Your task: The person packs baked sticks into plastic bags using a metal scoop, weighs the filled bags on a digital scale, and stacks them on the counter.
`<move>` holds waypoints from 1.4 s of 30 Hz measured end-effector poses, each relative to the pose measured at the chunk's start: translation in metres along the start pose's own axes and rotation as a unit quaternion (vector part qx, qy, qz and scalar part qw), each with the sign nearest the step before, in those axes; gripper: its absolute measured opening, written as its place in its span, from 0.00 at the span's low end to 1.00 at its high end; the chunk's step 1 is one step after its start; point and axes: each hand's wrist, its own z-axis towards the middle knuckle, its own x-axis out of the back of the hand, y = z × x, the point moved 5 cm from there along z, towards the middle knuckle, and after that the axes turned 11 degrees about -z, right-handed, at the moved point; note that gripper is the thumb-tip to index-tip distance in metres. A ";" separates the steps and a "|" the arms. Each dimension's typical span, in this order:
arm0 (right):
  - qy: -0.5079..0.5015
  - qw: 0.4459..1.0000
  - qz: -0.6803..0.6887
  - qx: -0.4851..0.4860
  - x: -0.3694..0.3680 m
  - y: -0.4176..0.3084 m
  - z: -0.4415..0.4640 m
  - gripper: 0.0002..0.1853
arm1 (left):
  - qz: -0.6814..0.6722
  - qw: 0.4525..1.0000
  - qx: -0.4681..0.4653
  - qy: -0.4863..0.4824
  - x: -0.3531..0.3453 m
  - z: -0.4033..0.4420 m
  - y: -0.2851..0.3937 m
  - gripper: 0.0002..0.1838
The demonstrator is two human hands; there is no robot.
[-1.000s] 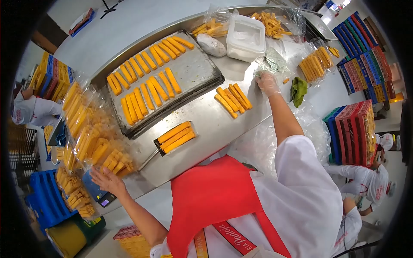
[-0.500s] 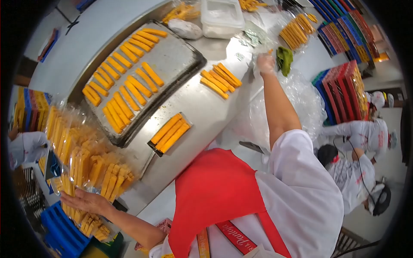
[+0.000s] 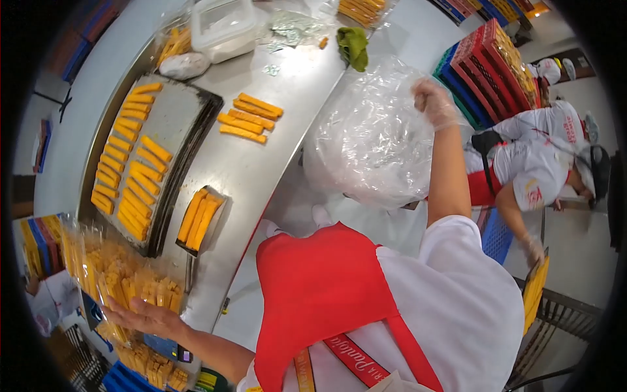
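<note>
My left hand (image 3: 144, 317) is open, fingers stretched out, against the clear bags of yellow-orange sticks (image 3: 124, 274) at the lower left. My right hand (image 3: 435, 103), in a clear glove, is closed with curled fingers. It is over the right side of a big heap of clear plastic bags (image 3: 372, 137); whatever it may hold is hidden. On the steel table (image 3: 261, 163) lies a small group of loose sticks (image 3: 250, 117). Beside them, a metal scoop-like holder (image 3: 212, 225) carries several sticks. Two rows of sticks (image 3: 134, 183) rest on a dark-edged baking tray (image 3: 173, 117).
A white plastic tub (image 3: 225, 32) stands at the table's far end, near a green cloth (image 3: 353, 47) and a bag of sticks (image 3: 362, 10). Stacked crates (image 3: 486, 72) rise behind my right hand. At right, a co-worker (image 3: 535, 157) bends with a gloved hand on a yellow object.
My right hand has left the table edge near the green cloth and moved over the plastic bag heap. My left hand stays at the bagged sticks. The view has swung right.
</note>
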 end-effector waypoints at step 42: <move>-0.196 0.968 0.120 0.097 -0.134 -0.059 -0.143 0.06 | -0.462 0.790 -0.099 -0.390 -0.226 -0.148 0.304 0.23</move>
